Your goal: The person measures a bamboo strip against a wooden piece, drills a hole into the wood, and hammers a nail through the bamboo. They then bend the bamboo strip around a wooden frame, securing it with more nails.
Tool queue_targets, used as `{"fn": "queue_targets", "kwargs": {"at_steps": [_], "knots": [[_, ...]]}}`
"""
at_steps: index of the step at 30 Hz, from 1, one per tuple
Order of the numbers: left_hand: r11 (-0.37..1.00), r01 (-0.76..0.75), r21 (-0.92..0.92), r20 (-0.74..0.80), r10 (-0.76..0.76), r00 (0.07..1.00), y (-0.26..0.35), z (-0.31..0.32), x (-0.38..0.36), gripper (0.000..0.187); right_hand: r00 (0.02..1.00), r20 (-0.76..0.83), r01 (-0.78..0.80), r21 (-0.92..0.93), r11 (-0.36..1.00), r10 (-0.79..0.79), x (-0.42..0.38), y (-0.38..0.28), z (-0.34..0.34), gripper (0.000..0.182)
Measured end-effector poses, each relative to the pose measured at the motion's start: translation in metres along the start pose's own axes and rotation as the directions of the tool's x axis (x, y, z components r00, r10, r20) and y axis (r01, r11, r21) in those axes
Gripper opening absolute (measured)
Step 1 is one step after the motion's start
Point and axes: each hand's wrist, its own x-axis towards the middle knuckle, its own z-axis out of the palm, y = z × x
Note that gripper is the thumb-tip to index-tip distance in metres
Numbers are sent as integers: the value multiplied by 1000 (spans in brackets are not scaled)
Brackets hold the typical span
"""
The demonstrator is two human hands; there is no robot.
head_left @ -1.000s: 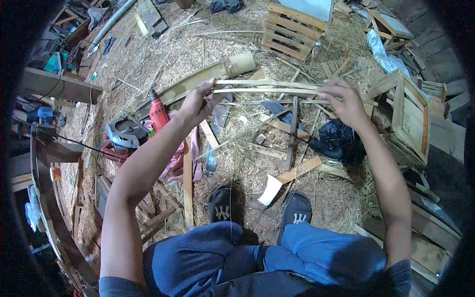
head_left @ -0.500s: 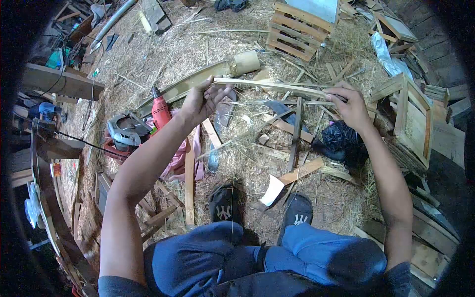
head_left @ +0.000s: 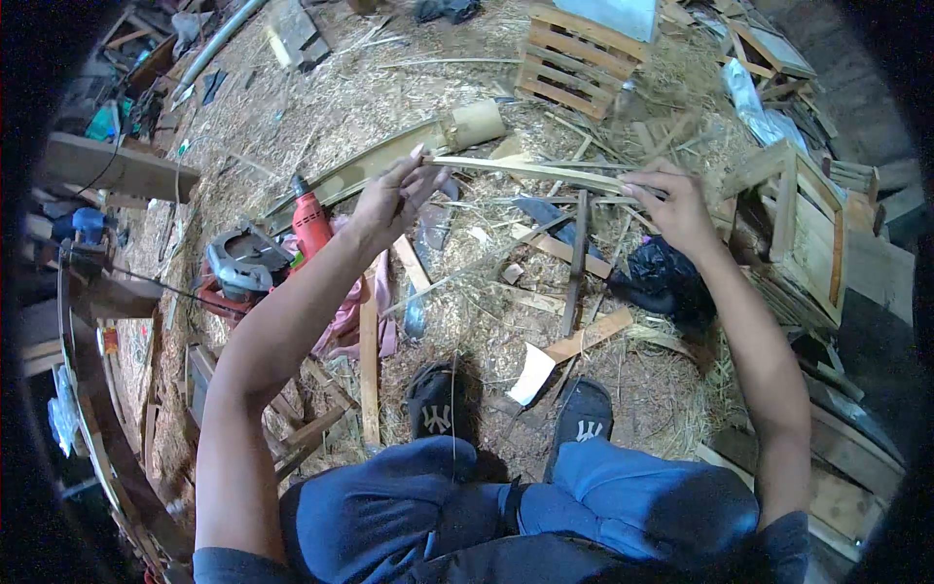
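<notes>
A thin, pale wooden strip (head_left: 530,169) stretches between my two hands, above the littered ground. My left hand (head_left: 399,190) has its left end between thumb and index finger, with the other fingers loosely apart. At the opposite end, the fingers of my right hand (head_left: 671,198) are pinched on the strip. Behind the strip lies a long split bamboo pole (head_left: 389,161). Below my left forearm are a red power drill (head_left: 311,224) and a circular saw (head_left: 243,263), beside a pink cloth (head_left: 355,326).
Wood shavings and offcuts cover the ground. A slatted wooden piece (head_left: 574,63) lies at the back, a wooden frame (head_left: 812,229) stands at right, and a black plastic bag (head_left: 657,277) sits below my right hand. A curved beam (head_left: 83,380) runs along the left.
My right hand has shifted slightly left along the strip. My left hand's index finger now points more upward. The whole view has moved a little.
</notes>
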Motion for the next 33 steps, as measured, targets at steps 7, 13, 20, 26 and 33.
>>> {"fn": "queue_targets", "kwargs": {"at_steps": [7,13,20,26,33], "knots": [[998,-15,61,-110,22,994,-1,-27,9,36,990,88,-113,6,994,112,-3,13,-25,28],[997,-57,46,-141,63,988,9,-53,5,32,946,211,-244,-29,969,244,-18,49,-72,34],[997,-76,13,-241,77,968,9,-52,-4,30,816,350,-570,346,745,461,-24,52,-75,26],[996,-81,-39,-239,69,969,9,-69,2,28,827,326,-562,514,648,458,-23,42,-71,21],[994,-95,-58,-206,81,975,8,-68,1,28,797,354,-597,588,546,490,-25,34,-65,24]]}}
